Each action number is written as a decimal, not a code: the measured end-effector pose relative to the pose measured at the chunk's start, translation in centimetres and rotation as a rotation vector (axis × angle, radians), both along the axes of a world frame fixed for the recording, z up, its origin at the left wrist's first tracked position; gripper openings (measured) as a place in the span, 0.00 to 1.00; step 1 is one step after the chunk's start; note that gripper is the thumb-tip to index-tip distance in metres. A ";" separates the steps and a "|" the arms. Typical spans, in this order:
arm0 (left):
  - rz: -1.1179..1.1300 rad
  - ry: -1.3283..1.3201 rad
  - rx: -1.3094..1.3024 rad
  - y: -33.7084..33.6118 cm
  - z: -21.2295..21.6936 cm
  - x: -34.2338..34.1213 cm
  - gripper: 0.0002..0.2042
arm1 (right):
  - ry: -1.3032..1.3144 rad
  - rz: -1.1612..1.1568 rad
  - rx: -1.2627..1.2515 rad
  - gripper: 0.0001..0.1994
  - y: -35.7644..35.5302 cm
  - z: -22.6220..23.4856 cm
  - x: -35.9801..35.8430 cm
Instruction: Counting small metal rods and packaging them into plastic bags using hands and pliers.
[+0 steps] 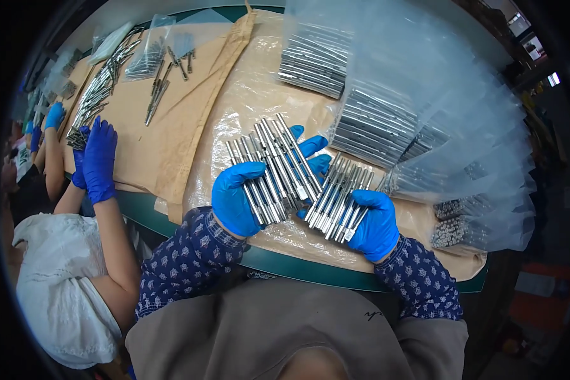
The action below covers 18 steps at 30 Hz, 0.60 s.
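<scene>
Both my hands wear blue gloves and each cradles a row of slim metal rods. My left hand (pixel 237 196) is closed round a bundle of shiny metal rods (pixel 273 166), its thumb across the near part and its fingertips showing beyond the far side. A second bundle of metal rods (pixel 337 199) lies in my right hand (pixel 377 221), the thumb pressed over its right side. The two bundles meet or overlap between my hands, just above the plastic-covered table. Several rods carry small pale labels near their lower ends.
Plastic bags of metal rods (pixel 377 120) lie at the far right, with more bagged rods (pixel 456 228) near the right edge. Brown paper (pixel 190 145) covers the green-edged table. At left a co-worker's purple-gloved hands (pixel 100 155) hold rods by a loose pile (pixel 104 79).
</scene>
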<state>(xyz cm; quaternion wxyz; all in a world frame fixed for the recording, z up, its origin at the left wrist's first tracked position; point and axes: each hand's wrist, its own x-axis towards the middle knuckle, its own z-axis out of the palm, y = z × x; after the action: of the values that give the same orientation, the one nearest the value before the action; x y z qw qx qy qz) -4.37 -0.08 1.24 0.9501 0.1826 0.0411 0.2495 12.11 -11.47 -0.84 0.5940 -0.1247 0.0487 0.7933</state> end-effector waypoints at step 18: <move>0.114 -0.126 -0.066 0.4 0.9 -1.2 0.53 | 0.088 -0.127 0.189 0.41 -0.2 0.6 -0.7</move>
<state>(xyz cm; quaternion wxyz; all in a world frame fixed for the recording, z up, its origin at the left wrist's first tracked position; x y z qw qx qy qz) -5.56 0.30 2.14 0.9405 0.1324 -0.0003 0.3129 11.38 -11.63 -0.25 0.6494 -0.0296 0.0075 0.7598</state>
